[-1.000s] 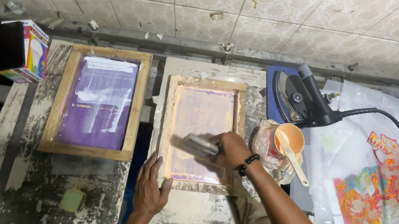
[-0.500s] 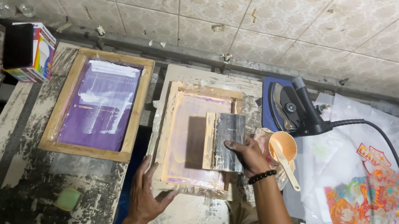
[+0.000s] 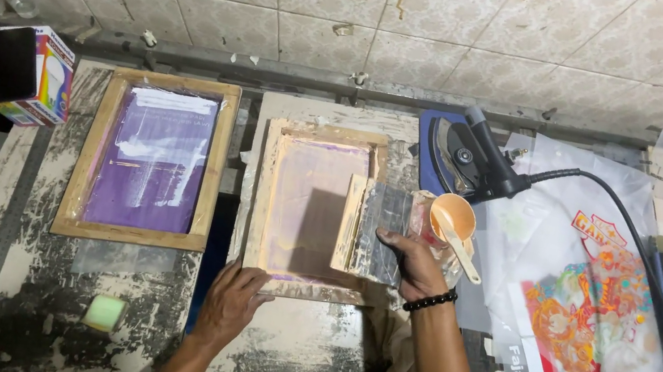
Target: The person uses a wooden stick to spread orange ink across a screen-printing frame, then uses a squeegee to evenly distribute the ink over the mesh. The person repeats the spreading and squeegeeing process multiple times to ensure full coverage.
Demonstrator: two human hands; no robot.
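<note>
My left hand (image 3: 231, 300) presses flat on the near left corner of a wooden screen-printing frame (image 3: 300, 285) with a pale pink mesh. My right hand (image 3: 416, 263) grips a wide wooden squeegee (image 3: 371, 229), lifted off the mesh and held upright over the frame's right rail. Just right of the squeegee sits an orange cup (image 3: 453, 217) with a cream spoon (image 3: 463, 246) in it.
A second wooden frame (image 3: 150, 159) with purple mesh lies to the left. An electric iron (image 3: 457, 155) with a black cord (image 3: 639, 245) sits behind the cup. Clear sheets and a colourful print (image 3: 586, 313) cover the right. A green sponge (image 3: 104, 312) and a small box (image 3: 33, 74) lie left.
My right hand dragged the squeegee across the mesh, then lifted it and carried it to the frame's right side. The left hand slid to the near left corner.
</note>
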